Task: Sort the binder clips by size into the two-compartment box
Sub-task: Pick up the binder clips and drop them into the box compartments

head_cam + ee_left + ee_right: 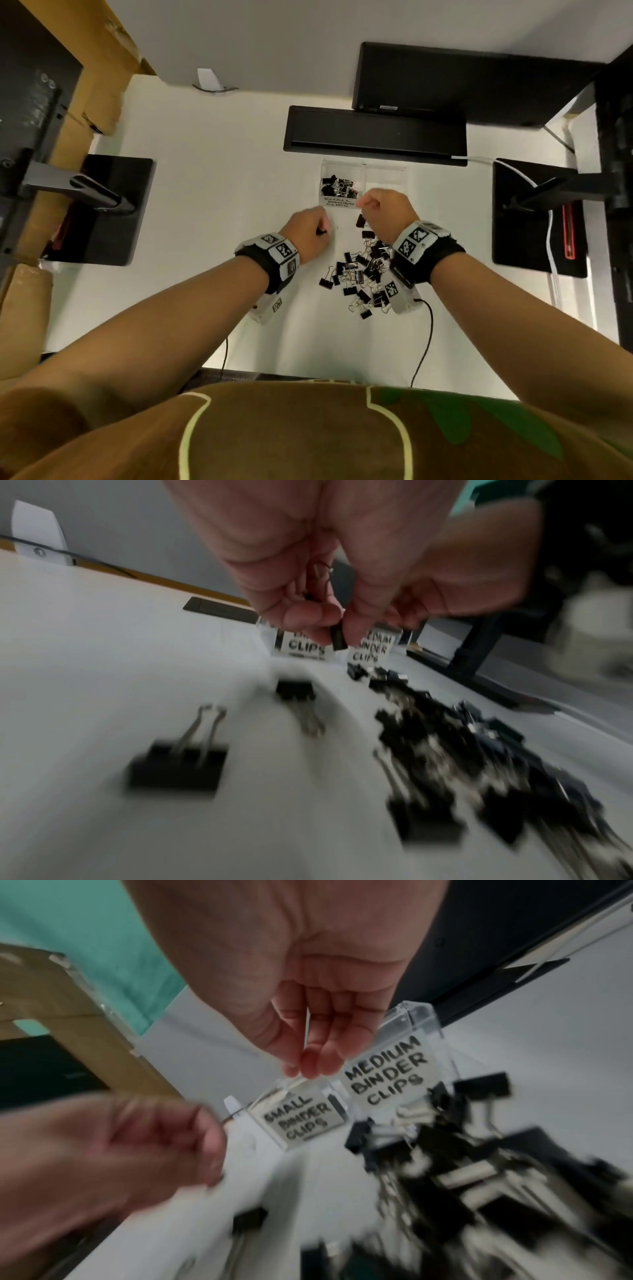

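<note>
Black steel binder clips (363, 270), heaped lower centre: left hand (308, 233) pinches a small black clip (337, 638), due for the upper-centre clear acrylic two-compartment box (394, 170); right hand (387, 212), loosely curled, appears empty.

A loose pile of black binder clips (363, 270) with silver wire handles is spread on the white table, just before a clear two-compartment box (363, 185). The box's compartments are labelled "SMALL BINDER CLIPS" (301, 1118) and "MEDIUM BINDER CLIPS" (387, 1072); several black clips (337, 185) are seen in the small compartment. One small black clip (337, 638) is pinched between fingertips above the table.
</note>
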The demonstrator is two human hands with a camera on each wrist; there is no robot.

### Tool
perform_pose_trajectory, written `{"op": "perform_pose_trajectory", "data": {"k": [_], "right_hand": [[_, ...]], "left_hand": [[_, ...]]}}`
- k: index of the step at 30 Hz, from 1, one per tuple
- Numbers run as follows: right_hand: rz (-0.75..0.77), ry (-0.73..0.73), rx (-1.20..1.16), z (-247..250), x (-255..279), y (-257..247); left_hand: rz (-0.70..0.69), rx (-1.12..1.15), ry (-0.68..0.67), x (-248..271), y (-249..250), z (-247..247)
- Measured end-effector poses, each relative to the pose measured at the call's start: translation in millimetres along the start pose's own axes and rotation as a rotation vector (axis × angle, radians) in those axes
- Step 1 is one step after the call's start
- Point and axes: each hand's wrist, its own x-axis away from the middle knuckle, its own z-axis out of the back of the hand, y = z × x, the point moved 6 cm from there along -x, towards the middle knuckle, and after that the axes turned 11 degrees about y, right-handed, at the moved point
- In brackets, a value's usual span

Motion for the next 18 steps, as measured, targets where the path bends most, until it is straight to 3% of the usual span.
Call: {"op": "perform_pose_trajectory", "data": {"k": [6,9,14,18], "right_hand": [[0.113,-0.325,0.203,-34.3,68.2,19.9],[0.165,-0.415,0.274,-49.2,87.4,29.7],[0.156,-0.386,0.319,-52.8,88.5,42.6],[0.160,-0.274,0.259,-42.1,74.3,38.1]], "left_hand": [[-0.080,-0.014,0.135,-51.0,35.7,21.7],[-0.074,-0.085,0.148,-68.6,45.3,21.1],[-0.043,-0.114,0.148,-76.0,46.7,17.5],[-0.177,-0.122,0.164,-58.4,47.9,14.1]]}}
